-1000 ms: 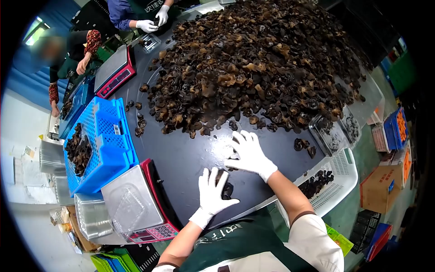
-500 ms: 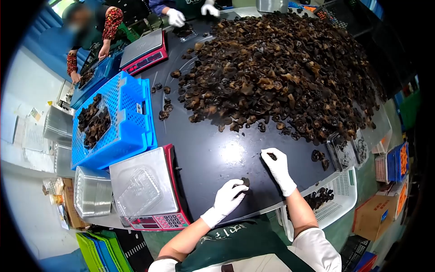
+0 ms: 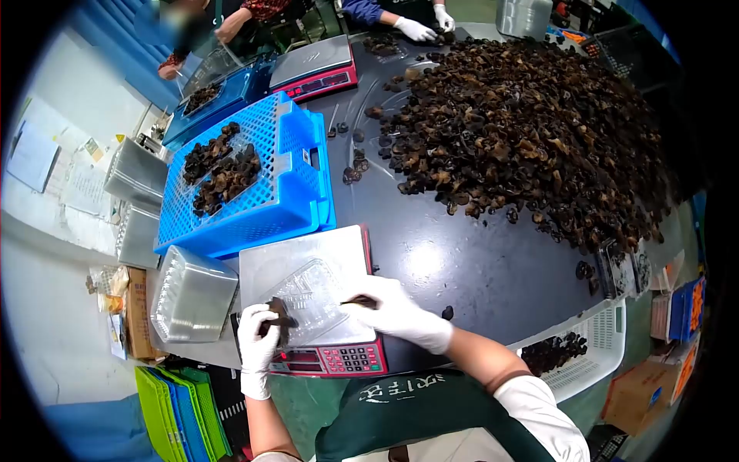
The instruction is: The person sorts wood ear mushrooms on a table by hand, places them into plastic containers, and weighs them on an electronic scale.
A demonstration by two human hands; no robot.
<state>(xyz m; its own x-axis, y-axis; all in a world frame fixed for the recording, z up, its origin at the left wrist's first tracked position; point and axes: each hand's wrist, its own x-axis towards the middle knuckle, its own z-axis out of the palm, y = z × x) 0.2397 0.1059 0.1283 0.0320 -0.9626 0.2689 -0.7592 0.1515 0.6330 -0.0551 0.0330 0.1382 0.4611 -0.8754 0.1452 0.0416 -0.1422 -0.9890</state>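
Observation:
My left hand (image 3: 257,340), in a white glove, is closed on a dark wood ear mushroom (image 3: 282,314) at the near left corner of a clear plastic tray (image 3: 312,286). The tray lies on the metal plate of a red-sided weighing scale (image 3: 258,266). From the right, my right hand (image 3: 396,309), also gloved, reaches over the plate and pinches another dark wood ear piece (image 3: 359,301) by the tray's right edge. A large heap of wood ear mushrooms (image 3: 531,138) covers the far right of the dark table (image 3: 462,266).
A blue crate (image 3: 296,204) bearing packed mushrooms stands behind the scale. Stacked clear trays (image 3: 196,296) are at its left. A second scale (image 3: 315,65) sits farther back. Co-workers' hands (image 3: 416,29) work across the table. A white basket (image 3: 593,346) is low at right.
Both my hands have moved left from the bare tabletop to the tray on the scale, carrying wood ear pieces. My view has turned left. The co-workers' hands have shifted.

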